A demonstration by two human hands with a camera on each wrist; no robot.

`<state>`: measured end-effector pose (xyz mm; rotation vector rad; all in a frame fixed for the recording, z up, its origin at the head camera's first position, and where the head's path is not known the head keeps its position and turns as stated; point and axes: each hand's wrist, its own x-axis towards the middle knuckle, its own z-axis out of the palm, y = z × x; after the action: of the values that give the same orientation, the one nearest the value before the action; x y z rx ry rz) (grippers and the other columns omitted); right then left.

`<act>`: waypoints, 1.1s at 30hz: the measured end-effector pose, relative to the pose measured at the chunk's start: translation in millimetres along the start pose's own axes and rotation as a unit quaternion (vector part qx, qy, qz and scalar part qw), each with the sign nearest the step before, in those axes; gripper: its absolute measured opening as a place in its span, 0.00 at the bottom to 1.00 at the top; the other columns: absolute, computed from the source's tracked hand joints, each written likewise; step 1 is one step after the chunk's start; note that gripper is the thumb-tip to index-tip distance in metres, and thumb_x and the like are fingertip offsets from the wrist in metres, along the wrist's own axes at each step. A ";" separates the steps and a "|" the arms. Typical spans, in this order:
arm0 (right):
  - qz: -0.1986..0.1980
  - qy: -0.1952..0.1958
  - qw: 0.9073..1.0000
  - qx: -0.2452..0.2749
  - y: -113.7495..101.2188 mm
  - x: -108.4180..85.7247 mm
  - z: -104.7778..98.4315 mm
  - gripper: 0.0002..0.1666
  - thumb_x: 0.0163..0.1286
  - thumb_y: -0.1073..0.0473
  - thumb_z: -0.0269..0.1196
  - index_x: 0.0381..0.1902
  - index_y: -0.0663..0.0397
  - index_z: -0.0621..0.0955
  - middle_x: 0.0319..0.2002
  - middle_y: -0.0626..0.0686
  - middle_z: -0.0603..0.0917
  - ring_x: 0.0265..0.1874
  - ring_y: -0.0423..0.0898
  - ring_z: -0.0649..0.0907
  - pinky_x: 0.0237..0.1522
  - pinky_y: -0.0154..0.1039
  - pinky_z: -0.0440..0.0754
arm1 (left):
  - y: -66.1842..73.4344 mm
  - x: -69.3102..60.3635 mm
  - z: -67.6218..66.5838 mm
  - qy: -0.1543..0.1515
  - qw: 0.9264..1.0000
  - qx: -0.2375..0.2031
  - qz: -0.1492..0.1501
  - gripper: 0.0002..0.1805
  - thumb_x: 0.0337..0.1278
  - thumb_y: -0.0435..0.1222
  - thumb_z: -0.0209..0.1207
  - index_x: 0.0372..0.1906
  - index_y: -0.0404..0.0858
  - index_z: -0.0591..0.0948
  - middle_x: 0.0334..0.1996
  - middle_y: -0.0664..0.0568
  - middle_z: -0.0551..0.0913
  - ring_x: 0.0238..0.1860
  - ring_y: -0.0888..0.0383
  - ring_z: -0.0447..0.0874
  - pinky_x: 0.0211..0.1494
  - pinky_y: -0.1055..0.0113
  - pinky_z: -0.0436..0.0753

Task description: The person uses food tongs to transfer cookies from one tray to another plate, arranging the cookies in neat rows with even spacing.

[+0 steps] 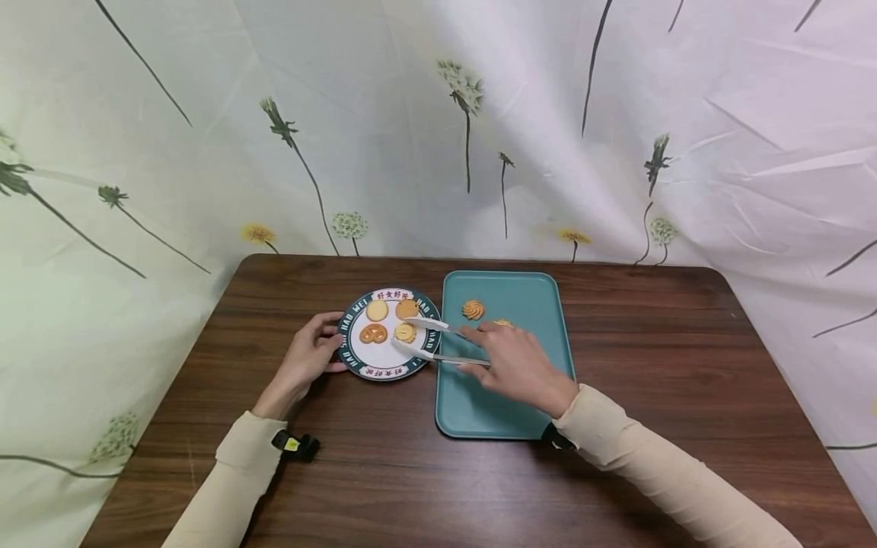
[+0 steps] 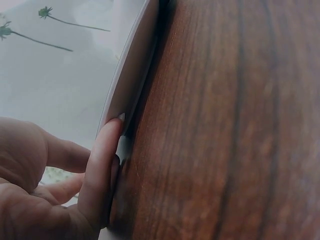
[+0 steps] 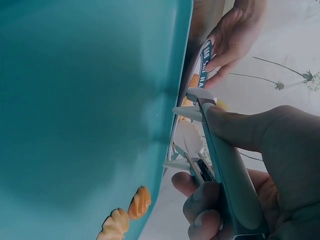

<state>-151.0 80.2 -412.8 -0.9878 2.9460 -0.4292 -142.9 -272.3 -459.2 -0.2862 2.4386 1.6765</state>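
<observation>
My left hand (image 1: 317, 346) grips the left rim of a round plate (image 1: 346, 354) with a dark green lettered border. On the plate lie a pale round biscuit (image 1: 377, 310), a browner round one (image 1: 406, 308), a pretzel-shaped biscuit (image 1: 373, 333) and a ring-patterned cookie (image 1: 406, 332). My right hand (image 1: 517, 361) holds metal food tongs (image 1: 466, 360) with white tips, reaching left over the plate. The tongs' arms are spread, their tips on either side of the ring-patterned cookie; whether they touch it I cannot tell.
Right of the plate lies a teal rectangular tray (image 1: 503, 418). A swirled cookie (image 1: 473, 309) sits on it, with another cookie (image 1: 503, 323) partly hidden behind my right hand. Under everything is a dark wooden table (image 1: 658, 358), backed by a dandelion-print cloth (image 1: 411, 152).
</observation>
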 end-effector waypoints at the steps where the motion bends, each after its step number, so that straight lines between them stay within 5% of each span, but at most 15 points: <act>1: 0.000 0.000 1.000 0.000 -0.1 -0.1 -0.1 0.35 0.68 0.39 0.71 0.69 0.45 0.81 0.53 0.52 0.88 0.35 0.45 0.83 0.26 0.42 0.83 | 0.1 -0.1 0.1 0.000 1.000 0.000 0.000 0.28 0.82 0.32 0.45 0.81 0.39 0.60 0.64 0.33 0.67 0.52 0.49 0.79 0.42 0.65 0.95; 33: 0.003 0.015 1.000 0.018 5.0 -3.5 1.2 0.36 0.66 0.40 0.73 0.69 0.44 0.80 0.52 0.52 0.89 0.42 0.48 0.86 0.31 0.47 0.88 | -1.8 2.1 0.4 0.001 1.000 0.005 -0.007 0.28 0.82 0.33 0.45 0.81 0.40 0.60 0.65 0.34 0.67 0.52 0.49 0.79 0.42 0.65 0.95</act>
<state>-151.0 85.8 -415.6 -0.9773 2.9549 -0.4985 -144.4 -272.7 -461.5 -0.3030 2.4402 1.6596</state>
